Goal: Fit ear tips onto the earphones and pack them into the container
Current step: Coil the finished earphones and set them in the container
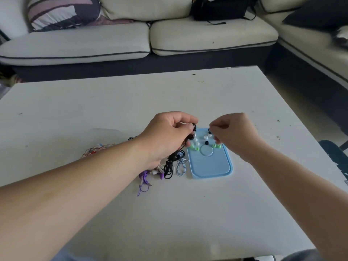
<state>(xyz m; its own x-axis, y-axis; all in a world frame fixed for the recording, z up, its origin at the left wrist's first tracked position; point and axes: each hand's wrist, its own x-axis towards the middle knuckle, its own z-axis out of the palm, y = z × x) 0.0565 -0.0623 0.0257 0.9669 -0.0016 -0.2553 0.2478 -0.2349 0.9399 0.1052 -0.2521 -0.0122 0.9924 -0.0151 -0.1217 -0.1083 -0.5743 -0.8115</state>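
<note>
My left hand (170, 137) grips the black earphones (192, 132), its fingers curled round the buds while the black cable (169, 167) hangs down to the table. My right hand (233, 134) pinches a small black ear tip (209, 131) just above the far end of the light blue lid (212, 166). On that lid lie several loose ear tips: white ones (206, 137), green ones (194, 147) and one black (207, 142). The two hands are a short gap apart.
Other bundled earphones lie left of the lid: purple (144, 178), pale blue (181, 167) and red-white (94, 150). A clear container (107, 134) stands faintly visible on the white table (113, 110). A sofa with cushions and a black bag lies beyond.
</note>
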